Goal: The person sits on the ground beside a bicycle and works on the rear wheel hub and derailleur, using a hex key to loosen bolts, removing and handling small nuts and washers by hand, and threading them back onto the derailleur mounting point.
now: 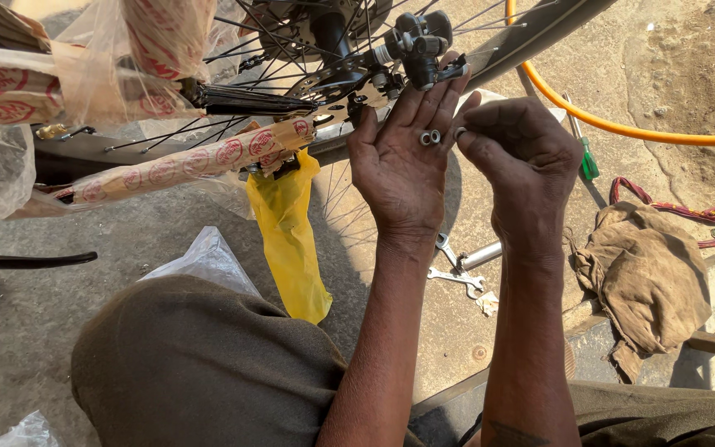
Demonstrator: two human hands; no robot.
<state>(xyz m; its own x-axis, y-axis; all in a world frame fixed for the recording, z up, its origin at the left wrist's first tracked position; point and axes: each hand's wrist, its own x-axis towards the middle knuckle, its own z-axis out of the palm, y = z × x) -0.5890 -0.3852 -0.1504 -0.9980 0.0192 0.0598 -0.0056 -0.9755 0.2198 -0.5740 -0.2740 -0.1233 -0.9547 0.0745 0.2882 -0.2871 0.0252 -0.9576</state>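
Head view: rough concrete ground [26, 331] in strong sun, littered with a spanner [455, 275], a green-handled screwdriver [587, 157] and a brown rag [647, 273]. A paper-wrapped bicycle wheel [324, 50] stands just ahead. The left hand [399, 165] lies open, palm up, two small nuts [430, 137] resting on its fingers. The right hand [511, 153], fingers curled, pinches another small piece beside them.

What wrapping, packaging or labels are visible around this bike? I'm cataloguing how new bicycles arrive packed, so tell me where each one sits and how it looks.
Paper wrap: round the frame tube left of the hands, cream with red round marks.
Paper wrap on upper tubes: top left, same cream and red, under clear plastic film.
Yellow plastic bag: hangs below the frame, crumpled.
Clear plastic bag: on the ground by the knee.
No signs or screens.
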